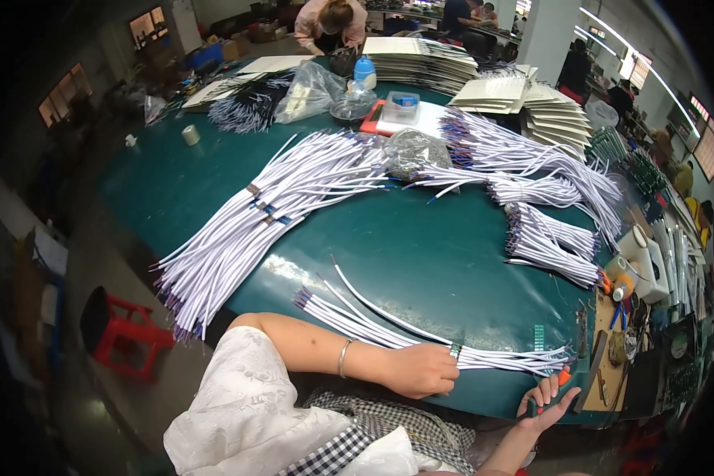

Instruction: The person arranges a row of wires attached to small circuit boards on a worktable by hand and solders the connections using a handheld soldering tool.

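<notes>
Nearest, a person's left hand [420,371], a bangle on its wrist, is curled closed over a slim bundle of white wires [504,358] lying along the near edge of a green worktop [428,238]. The grip sits beside a dark band [456,350] on the bundle, seemingly to keep the strands together, though the fingertips are hidden. To the right, the right hand [541,403] is palm up, fingers grasping a dark-and-orange tool [564,376] close to the wire ends.

Farther in, a large banded pile of white wires [242,226] lies at left, its bands apparently keeping it sorted. Short bundles [551,242] lie at right. Beyond are a clear plastic bag [416,155], stacked pale boards [416,59] and a co-worker [331,24] bending over.
</notes>
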Tool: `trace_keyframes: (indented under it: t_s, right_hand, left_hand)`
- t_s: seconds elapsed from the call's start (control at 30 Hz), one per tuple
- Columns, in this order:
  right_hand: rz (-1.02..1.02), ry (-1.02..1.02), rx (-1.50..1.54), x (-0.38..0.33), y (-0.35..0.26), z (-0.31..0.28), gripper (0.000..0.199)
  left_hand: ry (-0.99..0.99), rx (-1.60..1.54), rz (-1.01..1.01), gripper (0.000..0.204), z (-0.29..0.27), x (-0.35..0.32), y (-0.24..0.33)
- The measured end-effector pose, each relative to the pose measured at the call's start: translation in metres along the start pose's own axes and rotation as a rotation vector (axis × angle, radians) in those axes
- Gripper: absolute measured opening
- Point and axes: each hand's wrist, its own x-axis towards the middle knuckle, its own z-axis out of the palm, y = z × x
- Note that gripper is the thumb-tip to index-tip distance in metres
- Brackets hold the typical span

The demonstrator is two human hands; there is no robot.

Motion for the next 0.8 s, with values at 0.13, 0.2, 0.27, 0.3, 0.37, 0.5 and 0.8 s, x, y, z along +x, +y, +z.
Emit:
trace_keyframes:
  t_s: [0.13,0.2,0.27,0.3,0.37,0.5,0.8]
  right_hand:
    - [-0.034,0.001,-0.030,-0.0022,0.0004,0.0002,0.055]
    - [-0.038,-0.008,-0.028,-0.0018,0.0018,0.0011,0.055]
    - [-0.044,-0.014,-0.027,-0.0019,0.0023,0.0019,0.055]
    - [-0.043,-0.017,-0.022,-0.0023,0.0024,0.0014,0.055]
    - [-0.041,-0.022,-0.016,-0.0017,0.0027,0.0026,0.055]
    - [-0.044,-0.020,-0.017,-0.0020,0.0025,0.0030,0.054]
    - [-0.044,-0.038,-0.017,-0.0026,0.0013,-0.0002,0.052]
  left_hand:
    - [-0.013,-0.027,0.000,0.014,0.0008,0.0002,0.0000]
    - [-0.020,-0.035,0.000,0.014,0.0020,-0.0005,0.0004]
    - [-0.016,-0.028,-0.009,0.014,0.0022,-0.0004,0.0007]
    - [-0.018,-0.031,-0.008,0.014,0.0022,-0.0004,0.0008]
    - [-0.016,-0.029,-0.007,0.014,0.0005,0.0009,0.0005]
    - [-0.016,-0.023,-0.001,0.013,0.0008,0.0022,0.0010]
    - [-0.025,-0.007,-0.032,0.015,0.0016,0.0033,0.0023]
